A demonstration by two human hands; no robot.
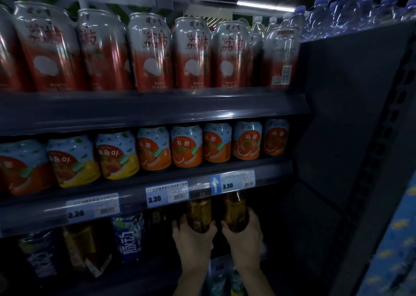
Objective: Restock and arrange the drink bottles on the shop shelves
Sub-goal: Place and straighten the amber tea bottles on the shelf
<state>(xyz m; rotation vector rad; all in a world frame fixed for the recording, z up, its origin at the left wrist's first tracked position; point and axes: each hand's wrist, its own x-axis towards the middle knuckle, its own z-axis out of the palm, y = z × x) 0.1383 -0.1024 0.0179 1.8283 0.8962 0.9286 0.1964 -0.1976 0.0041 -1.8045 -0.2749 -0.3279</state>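
**Two amber bottles held at the third shelf**

The left hand (193, 237) is wrapped around the lower part of an amber bottle (199, 214), and the right hand (244, 235) grips a second amber bottle (234, 212) just beside it. Both bottles stand upright in the dim third shelf (157, 273), their tops hidden behind the price rail (144, 196). They are clear plastic filled with a brown, tea-coloured liquid that glows golden where light catches it; the left-hand one carries a small pale mark low on its front. The two bottles are close together, nearly touching.

To their left on the same level stands a blue-and-white bottle (129, 239) with large white characters, then more dark, amber-toned bottles (78, 248), blurred.

Above, the rail bears price tags (166, 194) reading 3.30 and a blue arrow marker (215, 185). The middle shelf holds short orange-and-blue cans (186, 146) in a row; the top shelf holds tall red-and-white cans (150, 52). Clear water bottles (351, 10) with blue caps sit at the upper right.
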